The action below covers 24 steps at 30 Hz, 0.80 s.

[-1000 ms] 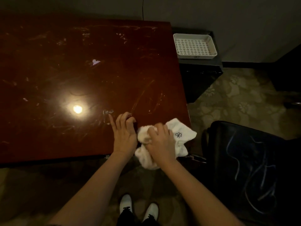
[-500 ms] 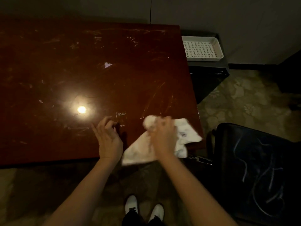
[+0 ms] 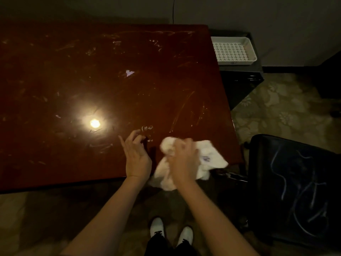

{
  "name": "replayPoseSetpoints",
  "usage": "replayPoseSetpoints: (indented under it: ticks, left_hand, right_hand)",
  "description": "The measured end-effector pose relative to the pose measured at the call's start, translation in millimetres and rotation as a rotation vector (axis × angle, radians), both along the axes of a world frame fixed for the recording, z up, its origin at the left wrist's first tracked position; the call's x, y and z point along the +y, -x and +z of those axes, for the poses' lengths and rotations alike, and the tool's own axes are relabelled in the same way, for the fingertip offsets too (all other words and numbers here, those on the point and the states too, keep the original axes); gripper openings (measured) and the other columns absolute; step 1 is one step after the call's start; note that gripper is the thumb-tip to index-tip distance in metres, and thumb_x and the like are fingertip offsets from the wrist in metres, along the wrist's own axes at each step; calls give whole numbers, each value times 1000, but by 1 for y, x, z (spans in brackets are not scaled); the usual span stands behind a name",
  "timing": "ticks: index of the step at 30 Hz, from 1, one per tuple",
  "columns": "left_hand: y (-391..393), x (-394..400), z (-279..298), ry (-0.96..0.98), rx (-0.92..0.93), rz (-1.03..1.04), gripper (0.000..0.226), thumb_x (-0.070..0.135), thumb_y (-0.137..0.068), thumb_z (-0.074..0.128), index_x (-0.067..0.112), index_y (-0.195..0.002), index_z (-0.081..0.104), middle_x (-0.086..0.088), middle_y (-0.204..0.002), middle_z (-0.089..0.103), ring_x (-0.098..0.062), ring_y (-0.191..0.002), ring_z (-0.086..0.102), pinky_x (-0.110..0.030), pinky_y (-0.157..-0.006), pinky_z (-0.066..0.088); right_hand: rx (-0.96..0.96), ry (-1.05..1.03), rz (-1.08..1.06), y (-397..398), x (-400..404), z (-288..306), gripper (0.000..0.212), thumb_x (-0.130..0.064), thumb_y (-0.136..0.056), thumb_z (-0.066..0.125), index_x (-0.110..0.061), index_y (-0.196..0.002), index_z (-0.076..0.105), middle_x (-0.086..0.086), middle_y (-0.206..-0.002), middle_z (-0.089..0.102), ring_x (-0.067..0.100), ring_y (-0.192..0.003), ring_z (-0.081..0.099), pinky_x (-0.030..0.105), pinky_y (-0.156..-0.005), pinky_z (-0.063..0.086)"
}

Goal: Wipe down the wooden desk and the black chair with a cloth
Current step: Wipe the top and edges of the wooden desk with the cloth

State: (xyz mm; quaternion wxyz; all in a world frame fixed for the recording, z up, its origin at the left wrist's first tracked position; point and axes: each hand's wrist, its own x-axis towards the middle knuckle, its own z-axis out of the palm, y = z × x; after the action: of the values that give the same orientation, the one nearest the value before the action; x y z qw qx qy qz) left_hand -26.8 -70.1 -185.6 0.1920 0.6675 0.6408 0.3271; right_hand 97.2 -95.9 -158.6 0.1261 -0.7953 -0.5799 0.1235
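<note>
Desk [image 3: 92, 85] surface open leftward; chair [image 3: 295, 191] stands close beside its right edge.

Glossy red-brown desk [image 3: 92, 80], smeared and scratched. Crumpled white cloth [image 3: 208, 159] lies at its near right corner, overhanging the edge. Black chair [image 3: 295, 191], chalk-streaked, stands just right of the desk.

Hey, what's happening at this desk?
A person is cleaning. Their right hand grips a bunched white cloth at the near right corner of the wooden desk, part of the cloth hanging over the edge. The left hand is beside it, fingers loose, holding nothing. Smears and streaks show across the desk top. The black chair to the right has pale marks on it too and is not being touched.
</note>
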Motion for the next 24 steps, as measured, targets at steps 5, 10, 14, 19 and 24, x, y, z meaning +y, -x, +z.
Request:
replayPoseSetpoints:
  ticks: [5, 10, 14, 19, 24]
  left_hand:
    - [5, 3, 2, 99, -206, 45, 39, 0, -98, 31, 35, -114, 32, 15, -137, 21, -38, -141, 15, -55, -109, 30]
    - [3, 2, 12, 92, -262, 58, 42, -8, -93, 40, 17, -125, 34, -10, -148, 24, -24, -139, 23, -9, -102, 29]
    - [6, 2, 12, 170, -277, 56, 35, 11, -96, 42, 10, -131, 39, -5, -148, 27, -26, -139, 25, -37, -109, 31]
    - [1, 5, 9, 138, 97, -23, 42, 24, -95, 47, 9, -133, 39, -10, -147, 32, -23, -139, 24, -51, -117, 8]
    - [-22, 6, 11, 94, 179, 16, 56, 18, -87, 58, 11, -134, 27, -19, -149, 22, -34, -138, 22, -68, -108, 10]
  right_hand:
    - [-2, -63, 575, -19, -4, 6, 44, -28, -56, 86, -18, -89, 58, 6, -94, 59, 22, -83, 57, 31, -66, 46]
    - [-77, -31, 22, -125, 11, 6, 32, -21, -74, 76, -10, -99, 60, 10, -104, 55, 26, -94, 50, 33, -75, 37]
    - [-55, -50, -125, -82, 11, 4, 32, -26, -79, 71, -13, -104, 57, 9, -109, 52, 24, -98, 48, 35, -80, 38]
    - [-67, -35, 233, -55, -21, 1, 35, -28, -69, 79, -16, -95, 59, 7, -102, 55, 25, -93, 52, 30, -72, 35]
    - [-50, 28, 305, -110, 14, 11, 35, -27, -79, 71, -14, -108, 57, 6, -113, 51, 22, -104, 46, 31, -81, 36]
